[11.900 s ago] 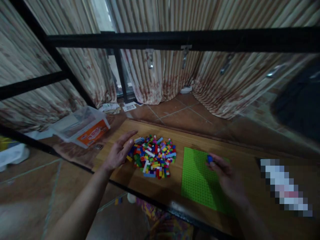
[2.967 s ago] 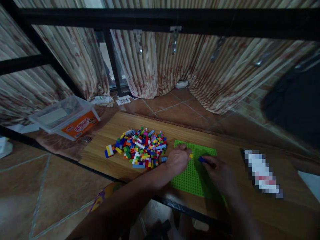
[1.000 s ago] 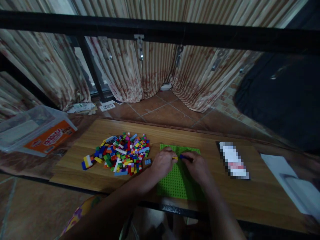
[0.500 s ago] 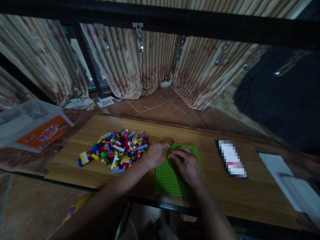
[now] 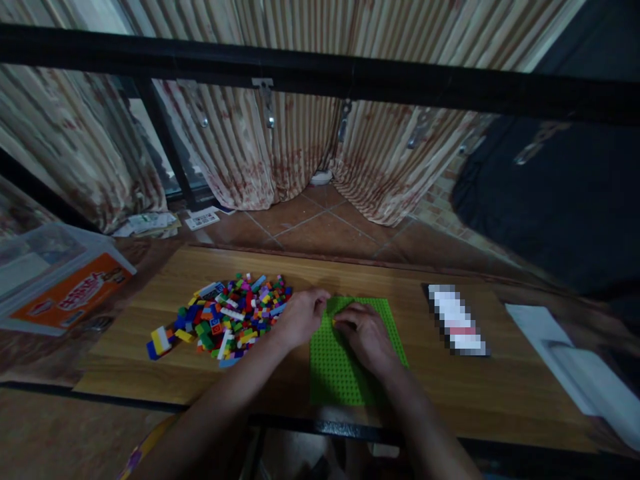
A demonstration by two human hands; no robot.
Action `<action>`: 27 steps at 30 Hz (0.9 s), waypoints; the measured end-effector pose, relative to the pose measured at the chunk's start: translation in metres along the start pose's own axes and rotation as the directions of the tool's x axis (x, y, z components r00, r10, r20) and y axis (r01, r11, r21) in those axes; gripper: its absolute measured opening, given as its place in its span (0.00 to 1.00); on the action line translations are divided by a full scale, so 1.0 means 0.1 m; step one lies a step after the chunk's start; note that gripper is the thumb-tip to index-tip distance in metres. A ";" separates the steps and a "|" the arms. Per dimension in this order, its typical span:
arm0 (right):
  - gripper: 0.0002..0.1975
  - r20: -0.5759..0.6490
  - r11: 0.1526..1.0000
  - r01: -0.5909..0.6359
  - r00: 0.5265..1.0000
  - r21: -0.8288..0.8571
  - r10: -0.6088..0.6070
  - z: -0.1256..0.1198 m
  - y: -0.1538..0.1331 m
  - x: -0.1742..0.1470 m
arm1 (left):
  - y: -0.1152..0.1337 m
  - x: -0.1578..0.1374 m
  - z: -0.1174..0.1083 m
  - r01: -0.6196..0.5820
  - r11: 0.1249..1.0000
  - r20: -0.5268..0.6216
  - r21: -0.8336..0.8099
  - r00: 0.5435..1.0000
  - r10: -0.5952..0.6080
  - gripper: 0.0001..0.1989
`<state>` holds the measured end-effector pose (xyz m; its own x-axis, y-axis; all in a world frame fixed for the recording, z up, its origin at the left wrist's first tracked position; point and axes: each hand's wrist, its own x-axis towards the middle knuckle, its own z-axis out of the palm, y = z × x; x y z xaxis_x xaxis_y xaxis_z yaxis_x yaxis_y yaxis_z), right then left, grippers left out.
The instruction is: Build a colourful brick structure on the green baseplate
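Note:
A green studded baseplate [image 5: 340, 373] lies on the wooden table in front of me. Over its upper part, my right hand [image 5: 367, 333] pinches a small yellow toy brick [image 5: 335, 323] between thumb and fingertips. My left hand [image 5: 303, 315] is at the plate's upper left edge with its fingers curled together; whatever they may hold is hidden. A heap of mixed coloured toy bricks [image 5: 233, 315] spreads to the left of my left forearm. At the heap's near left lies a joined piece [image 5: 160, 342] in blue, yellow and white.
A clear plastic tub [image 5: 55, 280] with an orange label stands beyond the table's left end. To the right lie a pixelated, dark-edged flat object [image 5: 457, 321] and white sheets [image 5: 555, 353]. A dark bar [image 5: 310, 63] crosses in front of striped curtains [image 5: 295, 140].
The view has tilted up a little, so the table sits lower. My right hand's yellow brick has shifted slightly left on the plate, and my left hand has drawn slightly away from it.

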<state>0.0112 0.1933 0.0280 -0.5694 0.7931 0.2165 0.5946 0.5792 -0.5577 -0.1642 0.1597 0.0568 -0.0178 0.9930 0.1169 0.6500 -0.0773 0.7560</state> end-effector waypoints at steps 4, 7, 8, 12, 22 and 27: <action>0.06 0.015 1.000 -0.002 1.000 0.010 0.002 0.02 0.02 0.01 | 0.01 -0.04 -0.02 0.010 1.000 -0.018 -0.025 1.000 -0.011 0.15; 0.06 0.023 1.000 0.003 1.000 0.030 -0.004 0.03 0.05 -0.01 | 0.00 -0.08 -0.14 0.023 0.998 -0.074 -0.056 0.997 -0.027 0.14; 0.06 0.022 0.999 0.006 1.000 0.034 -0.006 0.04 0.07 -0.02 | -0.02 -0.09 -0.20 0.028 0.998 -0.102 -0.060 0.994 -0.034 0.14; 0.08 0.021 0.997 0.049 0.999 0.067 -0.050 0.05 0.14 -0.04 | -0.19 -0.12 -0.62 0.065 0.997 -0.217 -0.047 0.973 -0.073 0.13; 0.17 -0.016 0.997 -0.045 0.999 0.059 0.046 0.03 0.42 -0.09 | -0.76 -0.63 -1.80 0.540 0.817 -0.372 0.204 0.815 -0.445 0.15; 0.16 -0.069 0.999 -0.031 0.997 0.013 0.032 0.02 0.45 -0.10 | -0.95 -0.81 -1.92 0.598 0.765 -0.336 0.239 0.790 -0.513 0.15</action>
<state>0.0428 0.2116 -0.0006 -0.5093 0.8225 0.2533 0.6047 0.5514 -0.5747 -0.3706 0.0697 0.0995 -0.6029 0.7939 -0.0789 0.6679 0.5564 0.4943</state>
